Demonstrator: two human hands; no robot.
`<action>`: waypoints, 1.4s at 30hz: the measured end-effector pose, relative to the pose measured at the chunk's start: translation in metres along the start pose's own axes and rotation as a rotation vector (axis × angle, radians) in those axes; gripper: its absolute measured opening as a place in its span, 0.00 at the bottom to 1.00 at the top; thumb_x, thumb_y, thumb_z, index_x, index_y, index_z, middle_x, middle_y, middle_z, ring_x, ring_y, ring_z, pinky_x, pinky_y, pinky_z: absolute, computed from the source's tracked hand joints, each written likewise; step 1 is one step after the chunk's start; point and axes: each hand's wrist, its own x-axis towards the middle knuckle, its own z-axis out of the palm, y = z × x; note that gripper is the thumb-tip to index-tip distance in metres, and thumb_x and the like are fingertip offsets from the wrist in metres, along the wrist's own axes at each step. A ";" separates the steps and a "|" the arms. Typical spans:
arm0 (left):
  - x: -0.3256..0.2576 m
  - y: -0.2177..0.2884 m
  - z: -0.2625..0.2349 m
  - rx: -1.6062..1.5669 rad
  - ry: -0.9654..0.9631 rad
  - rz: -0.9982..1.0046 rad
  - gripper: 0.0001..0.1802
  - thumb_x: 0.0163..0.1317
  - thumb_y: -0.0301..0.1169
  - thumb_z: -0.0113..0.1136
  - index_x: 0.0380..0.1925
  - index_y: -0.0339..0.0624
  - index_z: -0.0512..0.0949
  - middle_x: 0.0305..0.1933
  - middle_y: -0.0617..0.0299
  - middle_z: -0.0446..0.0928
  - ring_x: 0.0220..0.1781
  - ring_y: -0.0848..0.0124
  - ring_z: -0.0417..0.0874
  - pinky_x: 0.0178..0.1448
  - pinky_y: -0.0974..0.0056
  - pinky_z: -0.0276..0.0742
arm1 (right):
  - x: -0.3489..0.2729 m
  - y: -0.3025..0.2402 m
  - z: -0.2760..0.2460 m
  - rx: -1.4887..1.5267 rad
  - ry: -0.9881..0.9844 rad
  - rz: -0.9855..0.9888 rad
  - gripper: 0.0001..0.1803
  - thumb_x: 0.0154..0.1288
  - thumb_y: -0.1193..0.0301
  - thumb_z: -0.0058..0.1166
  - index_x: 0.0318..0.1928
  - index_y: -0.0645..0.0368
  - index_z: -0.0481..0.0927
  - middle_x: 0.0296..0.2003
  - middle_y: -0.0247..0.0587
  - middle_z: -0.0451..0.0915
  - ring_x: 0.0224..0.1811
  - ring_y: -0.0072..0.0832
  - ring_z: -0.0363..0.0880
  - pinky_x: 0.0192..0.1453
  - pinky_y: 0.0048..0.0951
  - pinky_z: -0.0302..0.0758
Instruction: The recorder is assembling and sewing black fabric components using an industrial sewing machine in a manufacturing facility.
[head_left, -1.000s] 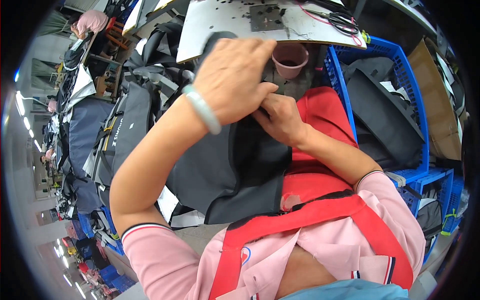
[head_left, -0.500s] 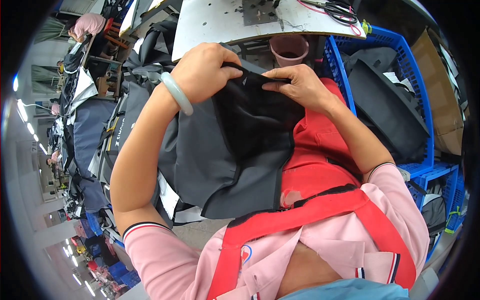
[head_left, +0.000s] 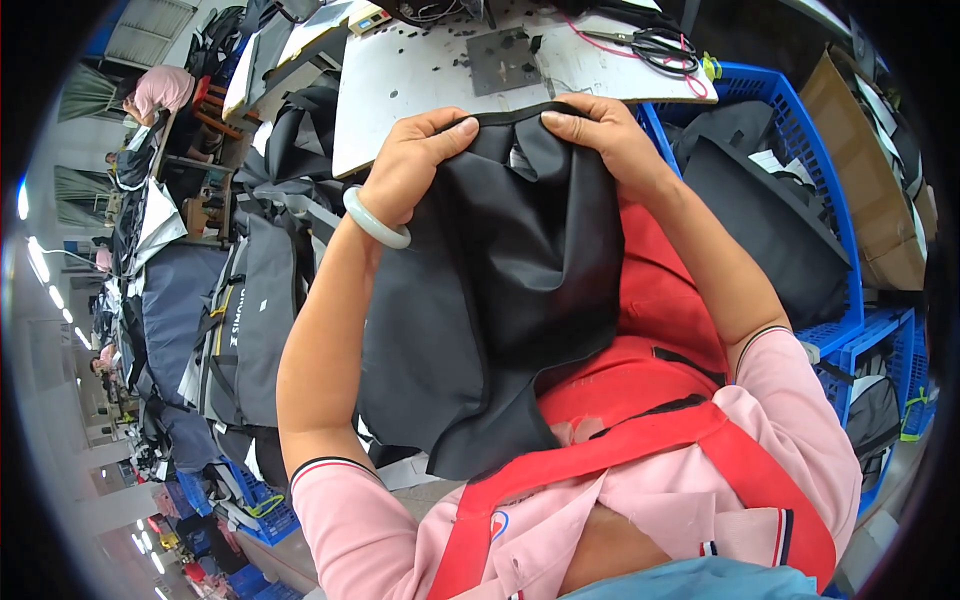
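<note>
A large piece of black coated fabric [head_left: 540, 230] hangs in front of me, its upper edge bound with a narrow black strip. My left hand [head_left: 415, 160] pinches that edge on the left, thumb on the near side; a pale bangle circles the wrist. On the right, my right hand [head_left: 610, 145] grips the same edge with the thumb pressed on top. Between the hands the edge is held up by the table's front, and a small white tag [head_left: 519, 160] shows just beneath it. Lower down, the fabric drapes in folds over my red apron [head_left: 665, 290].
A white worktable [head_left: 400, 80] with dark scraps and a metal plate [head_left: 503, 60] stands ahead. Black-handled scissors [head_left: 660, 50] lie at its right. Blue crates [head_left: 845, 200] with dark pieces and a cardboard box [head_left: 880, 190] stand right. Grey bags [head_left: 255, 340] are piled left; people sit farther off.
Both hands have moved apart along the fabric's edge, the left one leftward. The edge is now spread between them, and the fabric's black face is turned more toward me.
</note>
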 end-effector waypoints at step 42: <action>0.145 -0.022 -0.052 -0.364 0.202 0.030 0.19 0.65 0.32 0.60 0.52 0.30 0.78 0.46 0.57 0.82 0.46 0.70 0.82 0.55 0.71 0.74 | 0.139 -0.011 -0.042 -0.091 0.173 0.100 0.24 0.62 0.67 0.62 0.56 0.67 0.77 0.45 0.43 0.83 0.41 0.27 0.83 0.46 0.25 0.79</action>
